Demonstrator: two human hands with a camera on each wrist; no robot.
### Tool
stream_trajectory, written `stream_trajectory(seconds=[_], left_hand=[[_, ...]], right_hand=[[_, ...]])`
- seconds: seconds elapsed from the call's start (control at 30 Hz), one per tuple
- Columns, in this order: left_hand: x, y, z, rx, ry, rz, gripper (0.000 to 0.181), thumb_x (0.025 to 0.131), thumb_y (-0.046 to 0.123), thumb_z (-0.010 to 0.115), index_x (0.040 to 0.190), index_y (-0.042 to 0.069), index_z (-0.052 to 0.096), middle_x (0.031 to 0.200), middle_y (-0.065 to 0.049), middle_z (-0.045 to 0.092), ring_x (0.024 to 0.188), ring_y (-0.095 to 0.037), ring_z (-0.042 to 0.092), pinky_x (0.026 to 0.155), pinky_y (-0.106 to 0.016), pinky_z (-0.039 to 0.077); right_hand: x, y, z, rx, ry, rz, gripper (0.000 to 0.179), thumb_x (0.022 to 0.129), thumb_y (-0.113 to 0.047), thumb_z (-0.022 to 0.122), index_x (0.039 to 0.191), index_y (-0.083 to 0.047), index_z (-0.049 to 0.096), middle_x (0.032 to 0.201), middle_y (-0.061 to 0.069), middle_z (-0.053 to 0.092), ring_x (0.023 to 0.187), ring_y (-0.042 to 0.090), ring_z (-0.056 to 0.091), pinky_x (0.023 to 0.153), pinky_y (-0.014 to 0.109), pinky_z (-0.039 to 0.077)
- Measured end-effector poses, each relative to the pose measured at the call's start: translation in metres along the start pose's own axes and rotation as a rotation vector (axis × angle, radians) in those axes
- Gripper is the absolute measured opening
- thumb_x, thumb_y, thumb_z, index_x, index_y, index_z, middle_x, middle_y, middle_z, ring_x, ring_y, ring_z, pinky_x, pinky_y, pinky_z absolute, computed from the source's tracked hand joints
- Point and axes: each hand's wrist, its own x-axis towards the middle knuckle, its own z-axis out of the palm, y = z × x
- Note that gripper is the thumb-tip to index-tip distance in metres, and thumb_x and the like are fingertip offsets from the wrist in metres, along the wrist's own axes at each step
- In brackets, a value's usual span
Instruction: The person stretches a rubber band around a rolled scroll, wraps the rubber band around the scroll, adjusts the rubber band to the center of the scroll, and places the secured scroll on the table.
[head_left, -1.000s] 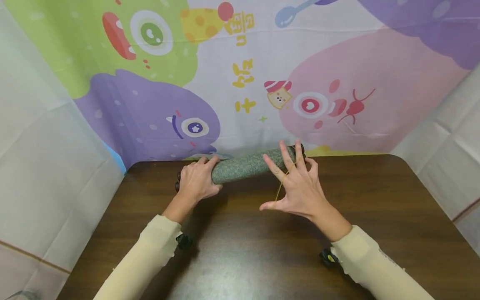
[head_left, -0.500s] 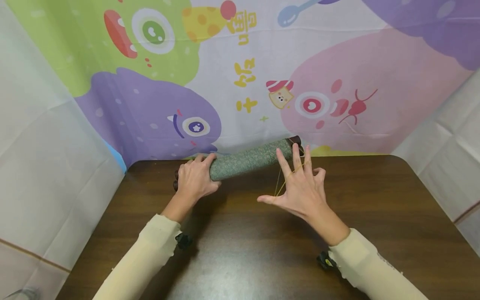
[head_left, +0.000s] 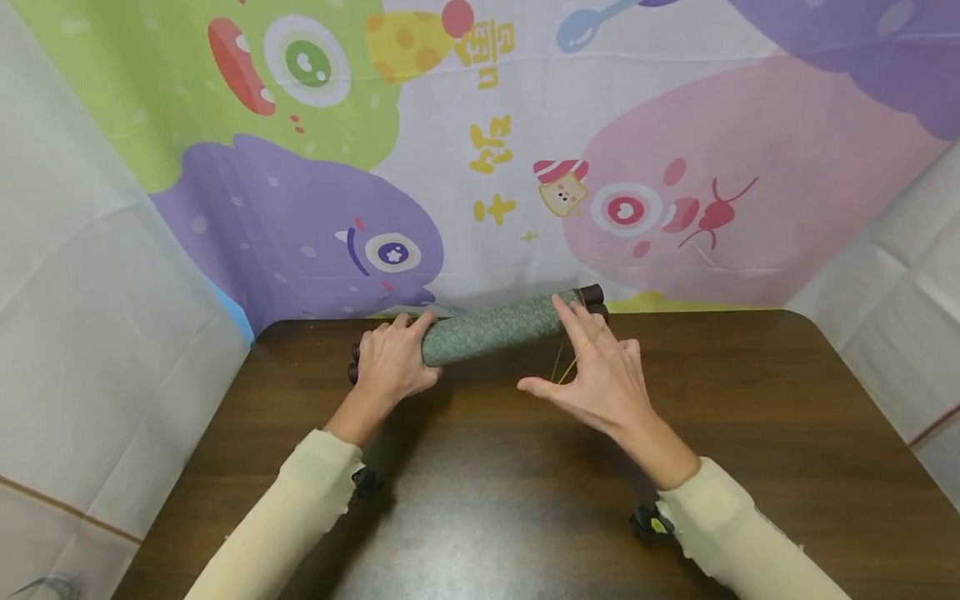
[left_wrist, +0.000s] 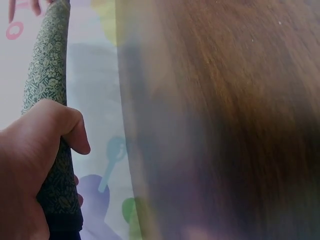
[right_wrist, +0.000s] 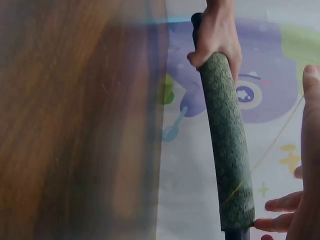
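Note:
A rolled scroll (head_left: 498, 329) in green floral-patterned cloth, with dark knobs at both ends, is held tilted above the back of the table, its right end higher. My left hand (head_left: 393, 358) grips it near the left end, thumb and fingers curled round the roll, as the left wrist view (left_wrist: 45, 135) also shows. Beside the right end is my right hand (head_left: 603, 375), thumb spread wide and index finger straight. A thin yellow elastic band (head_left: 568, 369) stretches across its thumb and fingers. In the right wrist view the band (right_wrist: 272, 142) passes across the scroll's end, with fingertips close to it.
The brown wooden table (head_left: 480, 492) spreads below both hands. Right behind its far edge hangs a cartoon-printed cloth (head_left: 510, 275). White panels (head_left: 75, 275) stand at both sides. Small dark devices (head_left: 652, 522) sit at the cuffs.
My right hand's spread fingers have drawn inward and now bend toward the scroll's end. That end rose, then dipped slightly. My left hand keeps its grip.

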Motion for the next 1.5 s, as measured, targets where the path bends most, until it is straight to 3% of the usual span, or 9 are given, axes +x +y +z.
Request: stream_trajectory(seconds=[0.2,0.3,0.43,0.53,0.63,0.8,1.1,1.3,1.5], left_hand=[[0.002,0.004,0.001,-0.034,0.028,-0.012,0.071,0.077,0.041,0.091,0.143,0.027,0.068,0.120,-0.017,0.079,0.091,-0.045,0.078,0.075,-0.060,0.062],[0.003,0.005,0.000,-0.055,0.041,-0.029,0.071,0.076,0.041,0.092,0.142,0.028,0.069,0.121,-0.017,0.080,0.091,-0.046,0.078,0.075,-0.060,0.062],[0.003,0.005,-0.001,-0.069,0.047,-0.048,0.073,0.076,0.041,0.093,0.142,0.026,0.069,0.123,-0.017,0.080,0.092,-0.046,0.078,0.077,-0.060,0.062],[0.002,0.004,-0.001,-0.074,0.046,-0.058,0.075,0.076,0.041,0.094,0.144,0.024,0.068,0.125,-0.018,0.079,0.092,-0.046,0.078,0.079,-0.060,0.062],[0.001,0.003,0.000,-0.080,0.047,-0.072,0.075,0.076,0.041,0.094,0.145,0.024,0.067,0.125,-0.018,0.078,0.093,-0.047,0.078,0.080,-0.060,0.062],[0.001,0.001,0.001,-0.086,0.075,-0.080,0.074,0.076,0.040,0.093,0.143,0.022,0.068,0.120,-0.019,0.078,0.092,-0.048,0.077,0.078,-0.061,0.062],[0.000,0.000,0.002,-0.096,0.113,-0.088,0.074,0.075,0.039,0.093,0.142,0.022,0.069,0.120,-0.019,0.078,0.090,-0.047,0.077,0.076,-0.062,0.061],[0.000,0.001,0.003,-0.098,0.133,-0.083,0.073,0.075,0.039,0.094,0.141,0.021,0.069,0.119,-0.019,0.078,0.089,-0.047,0.076,0.076,-0.062,0.061],[-0.001,0.000,0.002,-0.103,0.150,-0.085,0.072,0.075,0.039,0.094,0.140,0.021,0.069,0.124,-0.020,0.079,0.092,-0.048,0.077,0.078,-0.063,0.061]], right_hand=[[-0.003,-0.003,0.008,0.082,0.103,-0.109,0.135,0.075,-0.116,0.034,0.176,-0.028,0.039,0.163,0.018,0.056,0.124,0.038,0.070,0.081,0.053,0.043],[-0.003,-0.003,0.009,0.149,0.146,-0.110,0.137,0.075,-0.115,0.034,0.177,-0.024,0.038,0.161,0.022,0.052,0.095,0.038,0.068,0.079,0.050,0.043],[-0.002,0.000,0.010,0.240,0.172,-0.106,0.139,0.075,-0.113,0.043,0.178,-0.019,0.034,0.163,0.027,0.048,0.082,0.039,0.060,0.077,0.053,0.048],[0.000,0.002,0.010,0.313,0.177,-0.089,0.138,0.075,-0.111,0.048,0.177,-0.017,0.035,0.163,0.028,0.048,0.095,0.047,0.066,0.084,0.062,0.056],[0.000,0.005,0.011,0.408,0.173,-0.043,0.138,0.075,-0.109,0.054,0.178,-0.019,0.033,0.161,0.026,0.048,0.125,0.051,0.066,0.099,0.069,0.055],[0.000,0.009,0.010,0.607,0.151,0.025,0.135,0.078,-0.102,0.064,0.182,-0.027,0.019,0.173,0.024,0.037,0.160,0.044,0.053,0.104,0.062,0.052],[0.000,0.011,0.008,0.852,0.126,0.092,0.123,0.093,-0.075,0.079,0.183,-0.027,0.010,0.186,0.018,0.021,0.164,0.046,0.049,0.101,0.028,0.047],[0.001,0.011,0.009,0.977,0.157,0.107,0.133,0.091,-0.074,0.081,0.183,-0.023,0.000,0.190,0.016,0.009,0.163,0.054,0.046,0.099,0.014,0.053],[0.003,0.012,0.010,1.084,0.159,0.126,0.137,0.088,-0.076,0.081,0.183,-0.021,-0.001,0.191,0.017,0.001,0.165,0.057,0.041,0.105,0.011,0.055]])
